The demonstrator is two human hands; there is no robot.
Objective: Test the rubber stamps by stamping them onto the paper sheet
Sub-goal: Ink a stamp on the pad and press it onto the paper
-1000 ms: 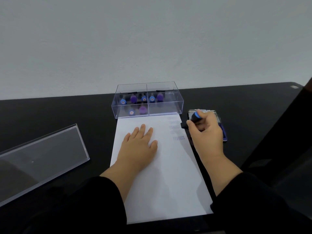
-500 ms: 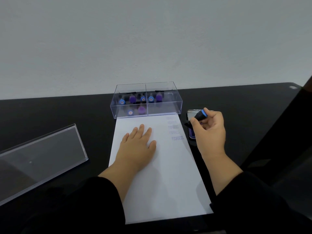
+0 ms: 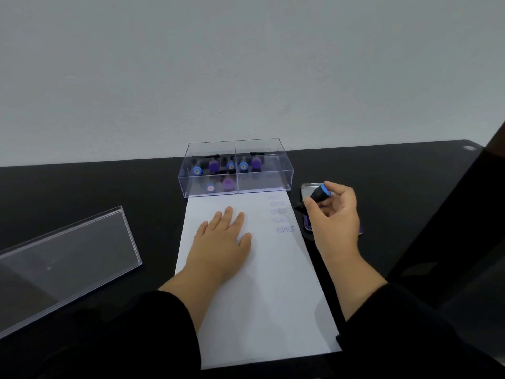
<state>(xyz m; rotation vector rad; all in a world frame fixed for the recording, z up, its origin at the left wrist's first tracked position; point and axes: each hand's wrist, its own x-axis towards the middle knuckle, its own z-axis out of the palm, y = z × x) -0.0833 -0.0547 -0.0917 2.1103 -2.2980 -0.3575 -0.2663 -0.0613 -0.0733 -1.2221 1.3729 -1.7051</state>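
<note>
Pinching a black stamp [image 3: 317, 196] with a blue cap, the right hand [image 3: 334, 217] sits at centre right of the frame, fingers curled round the handle, the stamp tilted over the ink pad [image 3: 307, 188] just off the right edge of the paper sheet [image 3: 273, 296]. Flat on the sheet's upper left lies the left hand [image 3: 221, 242], fingers straight and pressing down. Down the sheet's upper right runs a column of blue prints [image 3: 281, 214]; the lowest reads "EXPRESS", the upper ones are too faint to read. Touching the sheet's top edge stands a clear box [image 3: 235, 166] with blue-capped and purple-capped stamps inside. Lower half of the sheet is bare white. At left, well apart, a clear lid [image 3: 62, 263] lies on the black table [image 3: 109, 192].
</note>
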